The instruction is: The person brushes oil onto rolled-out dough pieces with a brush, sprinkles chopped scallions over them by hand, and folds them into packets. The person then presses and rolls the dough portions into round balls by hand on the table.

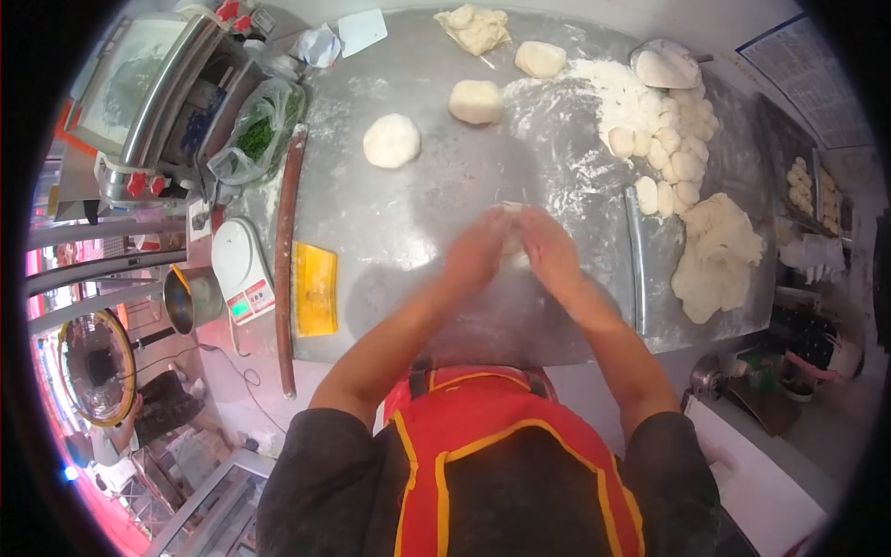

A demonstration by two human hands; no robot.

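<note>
My left hand point(476, 249) and my right hand point(549, 247) meet over the middle of the metal table point(418, 306). Between them is a pale piece of dough point(512, 243), mostly covered by my fingers and slightly blurred. Both hands curl around its sides. Beyond them lie a round dough ball point(392, 141), a second dough ball point(476, 102) and a third dough lump point(541, 59). A rough dough piece point(473, 30) rests at the far edge. To the right, many small dough pieces point(682, 153) are piled by loose flour point(617, 93), above a large dough mass point(716, 258).
Left of my arms are a yellow scraper point(316, 290), a long brown rod point(289, 269), a white scale point(239, 265) and a bag of greens point(260, 130). A metal rod point(637, 260) lies on the right. A flour scoop point(665, 67) stands at the back right.
</note>
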